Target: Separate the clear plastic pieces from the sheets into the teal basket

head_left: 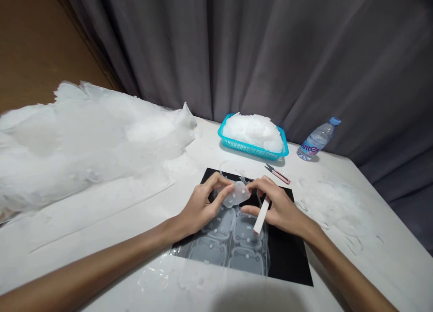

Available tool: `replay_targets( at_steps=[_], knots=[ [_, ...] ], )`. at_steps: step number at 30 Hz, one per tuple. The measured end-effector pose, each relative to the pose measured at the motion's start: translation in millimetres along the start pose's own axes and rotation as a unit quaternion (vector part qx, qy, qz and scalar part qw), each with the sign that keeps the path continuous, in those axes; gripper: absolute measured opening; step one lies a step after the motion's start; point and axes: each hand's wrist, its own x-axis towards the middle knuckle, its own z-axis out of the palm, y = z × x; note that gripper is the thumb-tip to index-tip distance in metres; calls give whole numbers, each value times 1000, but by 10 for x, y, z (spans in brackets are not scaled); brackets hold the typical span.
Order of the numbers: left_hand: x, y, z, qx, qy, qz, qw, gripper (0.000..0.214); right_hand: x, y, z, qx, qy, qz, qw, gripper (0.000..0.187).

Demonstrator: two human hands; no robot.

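Between the thumb and fingers of my left hand [208,197] is a small translucent, milky piece [237,194] with rounded corners and white dots. My right hand [272,201] is closed around a flat white stick-like tool [262,216] with a reddish end; its kind I cannot make out. The right fingertips reach the piece's right edge, where thin clear strips hang. Under both hands lies a clear molded sheet [207,251] with several rounded-rectangle shapes. It rests on a black mat [287,258], partly hidden by my hands.
A turquoise basket [248,149] filled with white translucent pieces stands behind the mat. Near it are thread snips [278,174] and a water bottle [317,140]. A large heap of whitish sheets [91,140] covers the left side. Thin clear scraps [338,213] lie at right. A grey curtain [243,46] hangs behind.
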Motion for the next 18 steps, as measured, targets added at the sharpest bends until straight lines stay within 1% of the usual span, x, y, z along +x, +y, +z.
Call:
replay_targets(
  at_steps=[2,4,8,13,18],
  knots=[
    [-1,2,-2,-1,-5,-8,1000,14,-18,32,25,7,-26,8,1000,15],
    [-6,2,-5,5,-17,0,1000,15,-28,55,46,16,-33,5,999,11],
    [-25,1,-18,13,-31,17,999,18,-22,63,57,34,-25,15,999,10],
    [-33,30,-29,11,-55,35,998,15,-6,48,36,36,-22,17,999,7],
    [-11,58,-19,20,-63,40,997,16,-2,19,11,42,2,19,999,8]
  ],
)
